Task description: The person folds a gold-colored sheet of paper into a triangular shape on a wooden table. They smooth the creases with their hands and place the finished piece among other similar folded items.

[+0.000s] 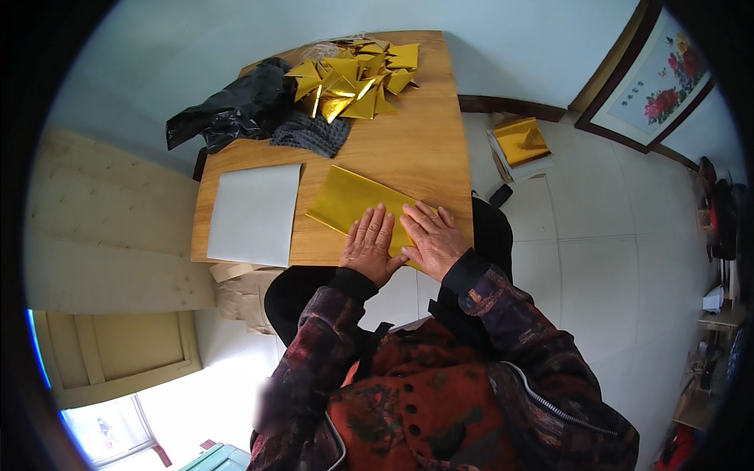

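A folded sheet of gold foil paper (357,196) lies slantwise near the front edge of the wooden table (408,145). My left hand (369,243) rests flat on its near part, fingers stretched out. Close beside it, my right hand (432,238) presses flat on the sheet's right end, with the thumbs almost touching. Both palms hide part of the paper. To the left lies a silvery-white sheet (254,213), flat on the wood. Nothing is gripped in either hand.
A heap of folded gold paper shapes (357,74) covers the table's far end, beside a black plastic bag (243,106) and a dark grey knitted cloth (310,133). On the floor at right sits a stack of gold paper (521,141). Brown cardboard (243,298) lies below the table's left side.
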`<state>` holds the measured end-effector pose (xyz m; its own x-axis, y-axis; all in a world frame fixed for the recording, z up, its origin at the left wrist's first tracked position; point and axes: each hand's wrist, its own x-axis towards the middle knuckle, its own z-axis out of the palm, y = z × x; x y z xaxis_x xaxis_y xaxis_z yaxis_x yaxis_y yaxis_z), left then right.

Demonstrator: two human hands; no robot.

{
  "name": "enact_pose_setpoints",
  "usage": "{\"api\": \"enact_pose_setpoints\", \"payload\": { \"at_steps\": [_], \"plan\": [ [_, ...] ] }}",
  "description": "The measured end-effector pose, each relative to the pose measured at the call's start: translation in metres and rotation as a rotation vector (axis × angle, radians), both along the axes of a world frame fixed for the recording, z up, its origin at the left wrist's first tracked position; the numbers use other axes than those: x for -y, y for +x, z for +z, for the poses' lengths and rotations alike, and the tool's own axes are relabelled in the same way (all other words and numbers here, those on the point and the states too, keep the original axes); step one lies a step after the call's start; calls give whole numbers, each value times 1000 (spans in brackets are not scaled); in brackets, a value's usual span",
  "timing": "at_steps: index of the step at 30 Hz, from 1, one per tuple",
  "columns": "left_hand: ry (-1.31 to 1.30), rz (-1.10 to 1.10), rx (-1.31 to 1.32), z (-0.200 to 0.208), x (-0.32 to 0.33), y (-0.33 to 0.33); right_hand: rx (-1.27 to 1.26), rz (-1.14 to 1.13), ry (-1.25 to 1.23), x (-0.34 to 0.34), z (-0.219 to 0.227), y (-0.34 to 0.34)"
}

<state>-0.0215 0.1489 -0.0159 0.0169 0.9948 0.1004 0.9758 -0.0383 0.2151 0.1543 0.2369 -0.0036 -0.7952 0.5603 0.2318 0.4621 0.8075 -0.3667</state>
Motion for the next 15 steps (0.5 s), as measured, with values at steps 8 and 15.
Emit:
{"api": "enact_pose_setpoints", "payload": {
  "at_steps": [8,15],
  "plan": [
    [-5,-29,42,12,0,-1,90,-100,-19,6,7,52],
    [-70,-87,-18,26,6,5,92,-93,-2,5,11,60]
  ]
}}
